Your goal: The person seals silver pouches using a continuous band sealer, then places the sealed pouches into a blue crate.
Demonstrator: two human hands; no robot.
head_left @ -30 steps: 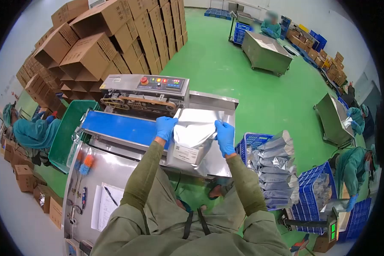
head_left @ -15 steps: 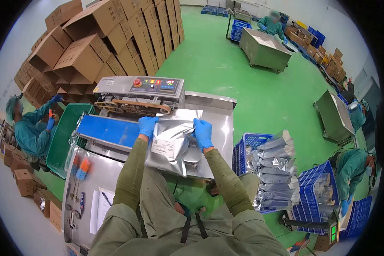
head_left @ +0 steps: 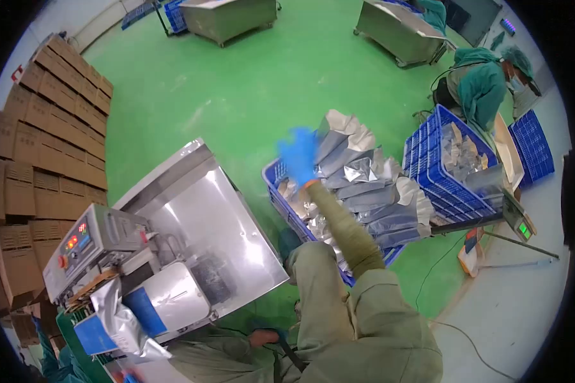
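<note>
My right hand, in a blue glove and smeared by motion, is over the left part of a blue crate packed with silver foil bags. Whether its fingers touch a bag cannot be made out. Another silver bag lies across the blue belt of the sealing machine at the lower left, its top edge at the machine's side. My left hand does not show.
A steel tray adjoins the machine. Stacked cartons stand at the left. A second blue crate and a scale are at the right, near a person in green. Steel carts stand behind.
The view has swung right. Both hands held a silver bag before; now a bag rests on the belt, my right hand has moved over the crate, and my left hand has left view.
</note>
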